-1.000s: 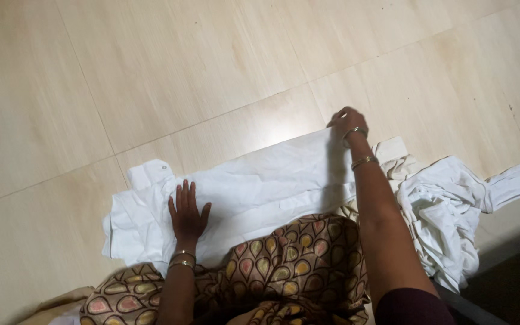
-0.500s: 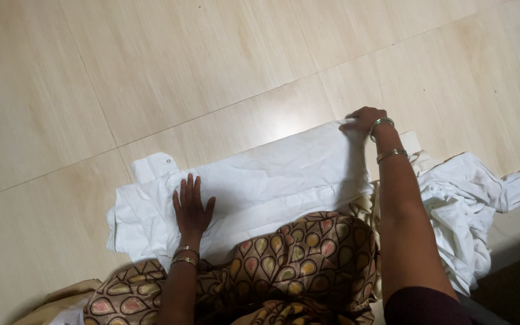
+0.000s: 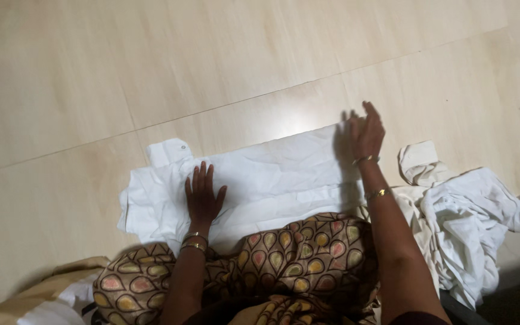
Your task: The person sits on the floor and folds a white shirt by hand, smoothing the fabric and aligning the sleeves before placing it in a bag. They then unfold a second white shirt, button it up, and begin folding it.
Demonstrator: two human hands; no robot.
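A white shirt (image 3: 272, 180) lies spread flat on the tiled floor (image 3: 151, 72) just in front of the person's patterned knee (image 3: 296, 253). The left hand (image 3: 203, 195) rests palm-down on the cloth near its left end, fingers straight and slightly spread, pinning and gripping nothing. The right hand (image 3: 366, 129) hovers open at the shirt's far right edge, fingers extended, holding nothing; whether its palm touches the cloth cannot be told.

The fabric is creased, so flattening with only one hand anchoring could drag the whole piece sideways and bunch new wrinkles under the left palm. The small tab (image 3: 168, 151) at the upper left could fold under. The crumpled white pile (image 3: 458, 222) sits just beside the right end and touches the shirt's edge, so a sweep there could catch it and pull loose cloth over the smoothed part
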